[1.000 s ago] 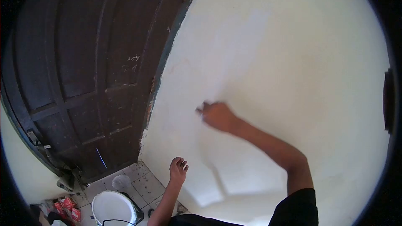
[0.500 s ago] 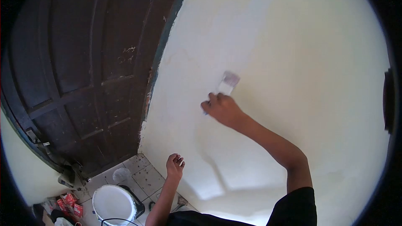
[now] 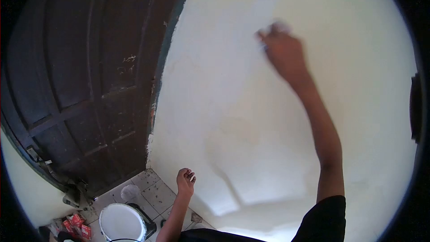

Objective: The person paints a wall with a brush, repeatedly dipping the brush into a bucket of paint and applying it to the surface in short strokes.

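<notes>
Holding blurred brush (image 3: 281, 27) near smooth wall (image 3: 228, 89).

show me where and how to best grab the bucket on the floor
Probably by the thin dark handle, fingers hooked under it from above on the person's side: it arcs over the near edge of the bucket, whose round top looks too broad for one hand.

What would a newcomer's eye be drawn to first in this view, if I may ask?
Probably the right hand, blurred and raised against the pale wall. Next comes the dark panelled door filling the upper left. Below it, the white-topped bucket stands on the tiled floor.
</notes>
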### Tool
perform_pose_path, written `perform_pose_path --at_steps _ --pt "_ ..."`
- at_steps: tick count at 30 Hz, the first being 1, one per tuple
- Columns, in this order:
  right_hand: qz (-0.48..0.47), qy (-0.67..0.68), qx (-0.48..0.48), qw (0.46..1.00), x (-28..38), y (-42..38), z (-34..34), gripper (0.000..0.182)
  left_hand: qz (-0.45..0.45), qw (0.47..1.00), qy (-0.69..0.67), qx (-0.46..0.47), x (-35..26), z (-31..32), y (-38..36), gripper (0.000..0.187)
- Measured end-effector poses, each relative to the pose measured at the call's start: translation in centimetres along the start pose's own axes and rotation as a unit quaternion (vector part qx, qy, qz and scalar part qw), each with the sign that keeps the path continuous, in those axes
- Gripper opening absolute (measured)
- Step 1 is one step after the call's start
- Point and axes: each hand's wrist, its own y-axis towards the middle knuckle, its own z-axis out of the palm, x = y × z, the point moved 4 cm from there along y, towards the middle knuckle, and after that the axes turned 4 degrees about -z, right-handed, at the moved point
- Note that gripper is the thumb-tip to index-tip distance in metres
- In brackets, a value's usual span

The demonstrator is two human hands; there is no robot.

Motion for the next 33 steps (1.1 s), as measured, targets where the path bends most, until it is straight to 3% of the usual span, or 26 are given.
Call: perform_pose_path --at_steps 1,2,5,6,9,11,12,14,16,18,19,22,23,25,27,29,32,33 --pt "-0.064 0.063 -0.012 0.996 2.9 -1.2 2.6 0.017 -0.005 1.000 0.003 0.003 0.3 0.1 0.1 0.007" --pt "-0.153 0.116 0.034 0.981 6.3 -2.4 4.0 0.016 -0.008 1.000 0.002 0.005 0.5 0.3 0.2 0.007" --pt "-0.203 0.238 0.162 0.936 12.4 -4.9 2.2 0.014 -0.011 1.000 0.006 0.019 0.7 1.2 0.0 0.007" --pt "-0.202 0.235 0.159 0.938 11.7 -4.6 2.2 0.014 -0.011 1.000 0.009 0.026 0.6 1.4 -0.1 0.007" --pt "-0.028 0.384 0.019 0.923 3.6 -1.4 1.5 0.016 -0.010 1.000 0.003 0.029 0.4 1.4 -0.3 0.007" --pt "0.049 0.344 -0.016 0.938 -4.3 1.6 0.3 0.016 -0.008 1.000 -0.001 0.028 0.5 1.0 0.4 0.008" --pt "0.033 0.279 -0.045 0.959 -6.6 2.6 -1.9 0.017 -0.008 1.000 -0.004 0.023 0.3 0.6 0.7 0.008" --pt "0.012 0.209 -0.080 0.975 -7.8 3.5 -3.9 0.019 -0.008 0.999 -0.016 0.027 0.2 0.2 1.1 0.009" --pt "-0.052 -0.029 -0.079 0.995 -6.1 3.1 -4.8 0.021 -0.014 0.999 -0.026 0.027 0.1 0.6 1.0 0.009" --pt "-0.046 0.012 -0.024 0.999 -4.6 1.8 -2.2 0.024 -0.019 1.000 -0.023 0.007 0.1 0.7 0.8 0.010" --pt "-0.083 0.018 0.065 0.994 -2.3 0.5 -0.1 0.025 -0.021 1.000 -0.021 0.009 0.2 0.7 0.9 0.010" --pt "-0.259 0.140 0.090 0.952 5.4 -3.9 1.4 0.024 -0.027 0.999 -0.019 0.030 0.6 1.2 1.2 0.009" --pt "-0.253 0.161 0.219 0.929 6.9 -3.9 -0.1 0.021 -0.031 0.999 -0.017 0.029 0.7 1.3 1.3 0.009" --pt "-0.206 0.254 0.116 0.938 6.1 -3.5 -1.0 0.014 -0.031 0.999 -0.016 0.032 0.5 1.7 1.3 0.009" --pt "-0.072 0.401 0.010 0.913 0.6 -1.0 0.2 0.007 -0.036 0.999 -0.014 0.033 0.6 1.9 0.9 0.008" --pt "0.075 0.392 0.001 0.917 -6.2 2.1 -0.4 0.006 -0.036 0.999 -0.019 0.031 0.8 1.7 0.9 0.008" --pt "0.058 0.277 -0.059 0.957 -8.6 3.7 -3.7 0.013 -0.035 0.999 -0.025 0.028 0.7 1.1 1.3 0.008" --pt "0.015 0.143 -0.094 0.985 -7.0 3.6 -4.2 0.012 -0.035 0.999 -0.029 0.024 0.8 0.7 1.4 0.008"
